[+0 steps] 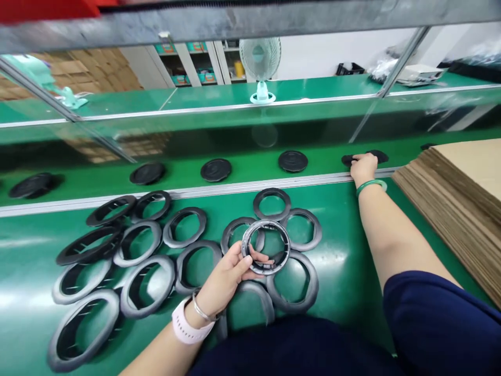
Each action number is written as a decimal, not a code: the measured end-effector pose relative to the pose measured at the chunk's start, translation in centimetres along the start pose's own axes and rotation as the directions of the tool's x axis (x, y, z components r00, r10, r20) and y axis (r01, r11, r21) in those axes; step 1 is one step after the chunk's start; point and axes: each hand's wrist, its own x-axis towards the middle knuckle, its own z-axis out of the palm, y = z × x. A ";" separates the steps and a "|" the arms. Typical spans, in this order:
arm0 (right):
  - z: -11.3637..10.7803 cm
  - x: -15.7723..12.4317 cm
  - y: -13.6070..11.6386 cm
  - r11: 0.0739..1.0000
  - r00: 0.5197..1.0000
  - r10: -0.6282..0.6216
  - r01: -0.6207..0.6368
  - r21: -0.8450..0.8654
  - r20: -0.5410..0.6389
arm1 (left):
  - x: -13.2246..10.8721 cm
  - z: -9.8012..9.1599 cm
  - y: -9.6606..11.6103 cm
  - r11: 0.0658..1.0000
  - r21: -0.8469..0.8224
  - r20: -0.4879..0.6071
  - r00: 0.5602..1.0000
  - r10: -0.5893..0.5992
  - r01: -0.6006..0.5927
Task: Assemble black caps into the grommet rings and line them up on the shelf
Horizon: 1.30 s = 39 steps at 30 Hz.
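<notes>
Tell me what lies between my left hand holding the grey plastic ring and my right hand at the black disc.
Head view: grey plastic rings on green table, then a metal rail.

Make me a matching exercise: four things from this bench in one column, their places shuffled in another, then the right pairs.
1. left hand
2. right hand
3. desk fan
4. cardboard stack

a. far shelf, behind the belt
b. right edge of the bench
c. holding a grey ring above the laid-out rings
d. on a black disc on the belt

Pairs: 1-c, 2-d, 3-a, 4-b
</notes>
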 end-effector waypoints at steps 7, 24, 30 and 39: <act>-0.2 0.3 -0.8 0.991 0.975 0.113 -0.124 0.052 0.189 | 0.3 -0.1 -0.3 0.998 0.062 0.014 0.999 0.031 -0.032; -13.9 -24.6 -21.9 0.410 0.634 -0.772 0.439 0.800 0.048 | 0.1 0.9 -0.8 0.969 0.244 -0.187 0.980 0.065 -0.018; -12.3 -27.3 -21.7 0.360 0.536 -0.844 0.605 0.710 -0.029 | 0.1 1.2 -1.0 0.971 0.239 -0.235 0.969 0.071 -0.014; -11.8 -27.9 -20.9 0.237 0.359 -0.930 0.748 0.620 -0.078 | -0.2 1.5 -1.4 0.956 0.291 -0.249 0.962 0.108 -0.032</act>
